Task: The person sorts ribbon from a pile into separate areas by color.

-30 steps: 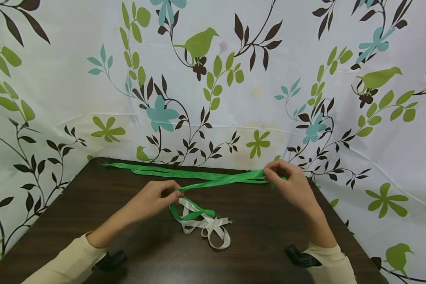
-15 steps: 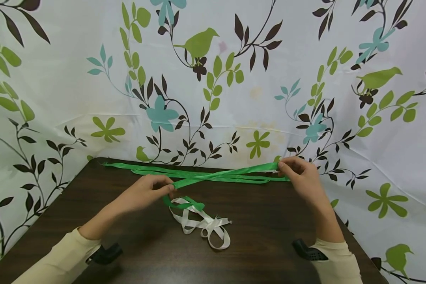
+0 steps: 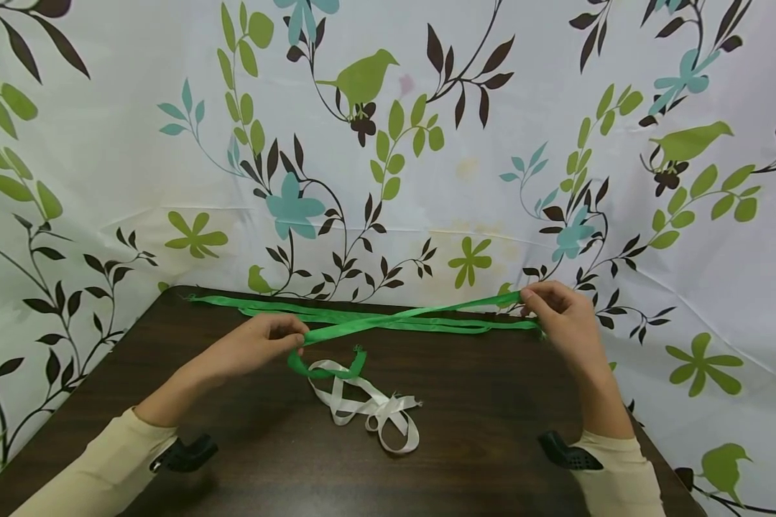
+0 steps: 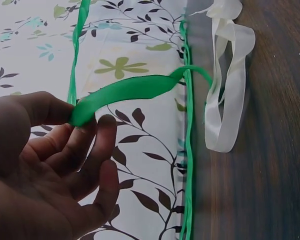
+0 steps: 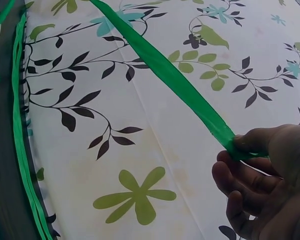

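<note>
Between my two hands a green ribbon [image 3: 362,324] is stretched in the air, rising toward the right. My left hand [image 3: 253,346] pinches it between thumb and forefinger, and in the left wrist view a loose end [image 4: 135,88] hangs past the fingers. In the head view that tail curls down over the white ribbon. My right hand [image 3: 565,316] pinches the other part, its thumb [image 5: 250,141] lying on the ribbon. Beneath the taut stretch, more green ribbon [image 3: 278,309] lies in long strands along the table's back edge. A looped white ribbon [image 3: 394,420] lies at mid-table.
The dark wood table [image 3: 465,416] reaches back to a hanging cloth [image 3: 427,179] printed with birds, leaves and flowers. Black wrist-worn devices sit at the left cuff [image 3: 184,454] and the right cuff [image 3: 572,452].
My hands have moved apart, left hand leftward and right hand rightward and slightly up. The stretched green ribbon between them has lengthened, and its loose tail has slid left, baring its frayed end.
</note>
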